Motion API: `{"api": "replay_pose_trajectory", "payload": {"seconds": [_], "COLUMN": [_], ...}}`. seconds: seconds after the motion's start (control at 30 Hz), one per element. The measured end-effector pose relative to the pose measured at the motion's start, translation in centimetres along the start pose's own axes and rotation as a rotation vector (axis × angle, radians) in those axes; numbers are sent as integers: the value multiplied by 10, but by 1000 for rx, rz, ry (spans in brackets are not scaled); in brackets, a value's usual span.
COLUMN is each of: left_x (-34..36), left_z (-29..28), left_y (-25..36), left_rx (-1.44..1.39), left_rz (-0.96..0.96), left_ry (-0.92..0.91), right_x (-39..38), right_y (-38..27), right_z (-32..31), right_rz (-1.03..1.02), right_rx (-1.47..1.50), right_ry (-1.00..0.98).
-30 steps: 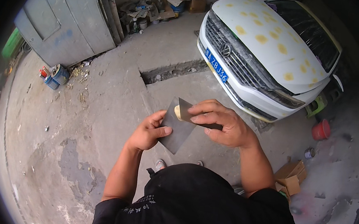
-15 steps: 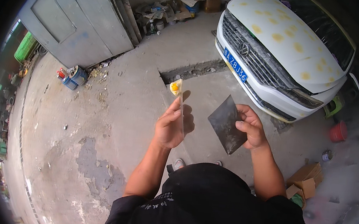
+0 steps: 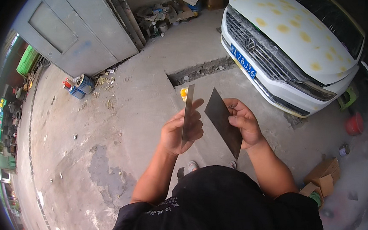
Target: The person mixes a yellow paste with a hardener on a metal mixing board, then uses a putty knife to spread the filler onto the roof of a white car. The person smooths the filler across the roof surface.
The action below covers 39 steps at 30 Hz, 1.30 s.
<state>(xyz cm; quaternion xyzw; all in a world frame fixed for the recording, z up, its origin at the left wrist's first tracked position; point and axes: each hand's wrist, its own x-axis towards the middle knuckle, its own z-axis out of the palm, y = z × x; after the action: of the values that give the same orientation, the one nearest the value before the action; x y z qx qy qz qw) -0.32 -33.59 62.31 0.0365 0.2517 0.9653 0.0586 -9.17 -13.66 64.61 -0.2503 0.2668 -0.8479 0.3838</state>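
My left hand (image 3: 174,132) holds up a thin, see-through-looking flat plate (image 3: 189,104), turned almost edge-on, with fingers behind it and the thumb in front. A dab of yellow and cream paste (image 3: 183,93) sits near the plate's upper end, on its left face. In my right hand (image 3: 246,124) is a dark, thin, four-cornered spreader blade (image 3: 224,122), pinched along its right edge between thumb and fingers. The blade leans with its upper corner toward the left plate. A narrow gap separates the two.
Ahead to the right stands a white car (image 3: 288,45) with yellowish patches on its hood. A floor trench (image 3: 201,73) runs before it. Blue buckets (image 3: 80,87) stand by a grey metal door (image 3: 68,24). At right are a red bucket (image 3: 354,124) and a cardboard box (image 3: 323,175).
The dark blade has moved left, closer to the plate, and tilted more steeply. The left plate has turned, so less of the paste shows. The whole view has shifted slightly.
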Motion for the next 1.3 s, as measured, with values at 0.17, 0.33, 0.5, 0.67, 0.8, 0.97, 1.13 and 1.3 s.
{"api": "replay_pose_trajectory", "payload": {"seconds": [0.17,0.33,0.5,0.67,0.8,0.97,1.13,1.3], "left_x": [-6,-6,-9,-13,-13,-10,-14,-7], "left_z": [0,8,16,18,16,11,10,-1], "left_y": [4,6,14,8,3,8,1,-5], "left_rx": [42,486,847,1181,1216,526,281,362], "left_rz": [52,279,542,556,433,310,265,217], "left_ry": [32,239,421,340,299,216,116,11], "right_x": [-25,16,-15,-21,12,-15,-16,4], "right_y": [50,18,8,35,-7,-11,19,11], "right_z": [20,6,-8,-16,-37,-30,-20,-11], "right_rz": [209,-3,-5,125,-63,-68,41,65], "right_rx": [-15,24,-26,-57,120,-187,-522,-497], "right_ry": [-13,112,73,127,63,121,176,170]}}
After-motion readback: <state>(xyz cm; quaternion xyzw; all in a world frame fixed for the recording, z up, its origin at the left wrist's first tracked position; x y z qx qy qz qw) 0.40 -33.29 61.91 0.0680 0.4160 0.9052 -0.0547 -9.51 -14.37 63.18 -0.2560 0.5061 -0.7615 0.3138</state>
